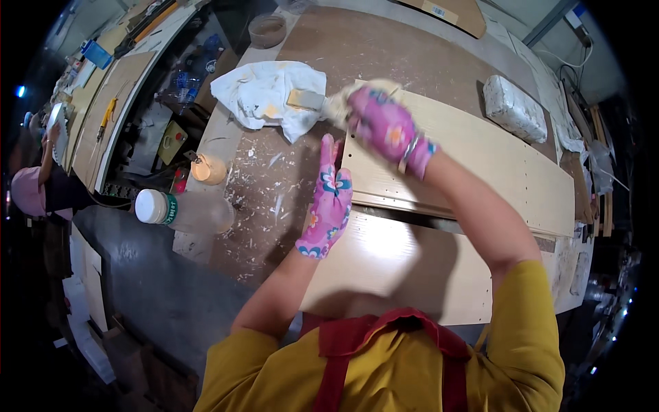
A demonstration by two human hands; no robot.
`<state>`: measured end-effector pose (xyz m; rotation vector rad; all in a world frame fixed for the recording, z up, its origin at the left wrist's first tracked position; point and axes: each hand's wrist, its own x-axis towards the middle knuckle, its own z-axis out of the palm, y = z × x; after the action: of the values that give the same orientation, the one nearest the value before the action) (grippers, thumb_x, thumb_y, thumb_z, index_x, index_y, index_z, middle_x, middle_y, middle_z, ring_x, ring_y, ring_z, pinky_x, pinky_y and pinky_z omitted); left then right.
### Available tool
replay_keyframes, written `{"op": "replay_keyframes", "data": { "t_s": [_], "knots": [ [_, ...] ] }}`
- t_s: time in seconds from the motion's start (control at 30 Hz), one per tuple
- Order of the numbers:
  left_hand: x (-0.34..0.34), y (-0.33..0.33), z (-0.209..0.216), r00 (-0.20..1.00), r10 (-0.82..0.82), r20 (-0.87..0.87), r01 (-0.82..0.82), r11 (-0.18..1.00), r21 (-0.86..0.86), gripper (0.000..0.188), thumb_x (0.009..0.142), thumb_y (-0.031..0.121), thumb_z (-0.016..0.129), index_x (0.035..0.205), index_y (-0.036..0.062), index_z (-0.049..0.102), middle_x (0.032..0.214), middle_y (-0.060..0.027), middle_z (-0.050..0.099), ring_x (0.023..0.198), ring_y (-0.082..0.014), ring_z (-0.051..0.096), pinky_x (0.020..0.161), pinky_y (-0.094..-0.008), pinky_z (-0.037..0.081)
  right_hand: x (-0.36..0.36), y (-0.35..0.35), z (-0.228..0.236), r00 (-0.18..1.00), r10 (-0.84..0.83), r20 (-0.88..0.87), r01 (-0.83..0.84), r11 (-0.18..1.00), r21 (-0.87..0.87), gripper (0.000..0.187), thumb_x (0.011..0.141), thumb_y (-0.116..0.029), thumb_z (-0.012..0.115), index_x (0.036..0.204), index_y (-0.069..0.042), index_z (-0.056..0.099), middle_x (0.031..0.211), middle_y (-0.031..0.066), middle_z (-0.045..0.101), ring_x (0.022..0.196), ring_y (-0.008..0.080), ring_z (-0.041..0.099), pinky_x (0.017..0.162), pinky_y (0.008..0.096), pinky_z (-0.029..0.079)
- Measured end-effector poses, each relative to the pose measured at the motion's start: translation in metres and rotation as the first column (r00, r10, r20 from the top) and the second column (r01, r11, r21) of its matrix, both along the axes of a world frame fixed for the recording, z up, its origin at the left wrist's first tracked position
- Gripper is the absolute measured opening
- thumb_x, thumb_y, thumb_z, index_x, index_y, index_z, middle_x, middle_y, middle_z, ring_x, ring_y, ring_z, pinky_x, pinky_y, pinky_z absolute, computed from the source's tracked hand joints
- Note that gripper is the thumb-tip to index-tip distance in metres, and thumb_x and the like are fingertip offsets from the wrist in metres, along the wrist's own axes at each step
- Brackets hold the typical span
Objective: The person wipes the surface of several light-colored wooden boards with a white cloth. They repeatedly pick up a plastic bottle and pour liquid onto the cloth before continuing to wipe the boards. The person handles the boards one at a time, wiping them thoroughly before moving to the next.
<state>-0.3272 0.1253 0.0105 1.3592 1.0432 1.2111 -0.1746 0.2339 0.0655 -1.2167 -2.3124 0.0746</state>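
Pink flowered gloves cover both hands. My right hand (388,127), a little smeared by motion, is closed round a cream cloth (338,108) at the far left corner of a pale wood-grain board (473,154). Against the board's left end rests my left hand (328,206), its fingers stretched out and holding nothing. Small dark holes run near the board's edges. A second pale board (384,264) lies nearer to me, partly in my shadow. Just left of the cloth, a small tan block (305,100) sits on a stained white rag (257,93).
At the left stand a large clear bottle with a white cap (195,211) and a small orange pot (208,169). White flakes litter the brown worktop (264,185). A wrapped white block (515,110) lies far right. Another person (41,189) is at the far left.
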Motion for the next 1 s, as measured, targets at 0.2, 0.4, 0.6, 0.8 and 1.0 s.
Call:
{"op": "replay_keyframes", "data": {
  "t_s": [0.2, 0.4, 0.6, 0.8, 1.0],
  "knots": [
    [0.000, 0.001, -0.012, 0.979, -0.070, 0.192, 0.096, 0.987, -0.129, 0.059, 0.100, 0.009, 0.038, 0.154, 0.0090, 0.014, 0.143, -0.0065, 0.039, 0.088, -0.0084, 0.048, 0.076, -0.0206, 0.041, -0.001, 0.020, -0.001, 0.960, -0.269, 0.084, 0.272, 0.962, -0.029, 0.018, 0.082, -0.014, 0.057, 0.096, -0.003, 0.061, 0.087, 0.0172, 0.063, 0.082, 0.0340, 0.064, 0.074, 0.0428, 0.052],
    [0.004, 0.001, 0.000, 0.877, 0.022, 0.480, 0.120, 0.957, -0.263, 0.056, 0.102, 0.015, 0.037, 0.154, 0.0138, 0.016, 0.071, 0.0100, 0.031, 0.056, -0.0008, 0.027, 0.048, -0.0172, 0.024, 0.082, 0.009, -0.003, 0.671, -0.596, -0.440, 0.398, 0.791, -0.465, 0.018, 0.089, -0.022, 0.054, 0.092, -0.007, 0.062, 0.093, 0.0138, 0.064, 0.083, 0.0292, 0.063, 0.074, 0.0406, 0.052],
    [0.009, 0.006, -0.006, 0.874, 0.003, 0.486, 0.105, 0.975, -0.195, 0.055, 0.101, 0.017, 0.036, 0.153, 0.0091, 0.018, 0.090, 0.0046, 0.041, 0.073, -0.0039, 0.039, 0.061, -0.0177, 0.032, 0.122, -0.036, -0.027, 0.923, -0.378, 0.069, 0.371, 0.924, 0.094, 0.015, 0.087, -0.020, 0.055, 0.089, -0.005, 0.059, 0.083, 0.0114, 0.061, 0.079, 0.0271, 0.062, 0.072, 0.0381, 0.051],
    [0.000, 0.008, -0.025, 0.882, -0.101, 0.460, 0.150, 0.986, -0.071, 0.052, 0.103, 0.018, 0.031, 0.152, 0.0054, 0.018, 0.158, -0.0073, 0.018, 0.139, -0.0178, 0.026, 0.112, -0.0284, 0.022, 0.066, -0.117, -0.011, 0.972, -0.235, 0.008, 0.234, 0.964, -0.125, 0.021, 0.086, -0.015, 0.054, 0.102, -0.001, 0.056, 0.089, 0.0147, 0.062, 0.083, 0.0308, 0.063, 0.073, 0.0409, 0.052],
    [0.007, 0.014, -0.015, 0.778, 0.091, 0.622, 0.193, 0.907, -0.373, 0.055, 0.103, 0.021, 0.037, 0.152, 0.0056, 0.018, 0.158, -0.0065, 0.020, 0.139, -0.0153, 0.025, 0.112, -0.0265, 0.019, 0.267, -0.158, 0.000, 0.599, -0.796, -0.087, 0.798, 0.602, -0.018, 0.010, 0.092, -0.009, 0.053, 0.100, -0.007, 0.058, 0.082, 0.0068, 0.060, 0.067, 0.0158, 0.057, 0.058, 0.0296, 0.048]
  ]
}}
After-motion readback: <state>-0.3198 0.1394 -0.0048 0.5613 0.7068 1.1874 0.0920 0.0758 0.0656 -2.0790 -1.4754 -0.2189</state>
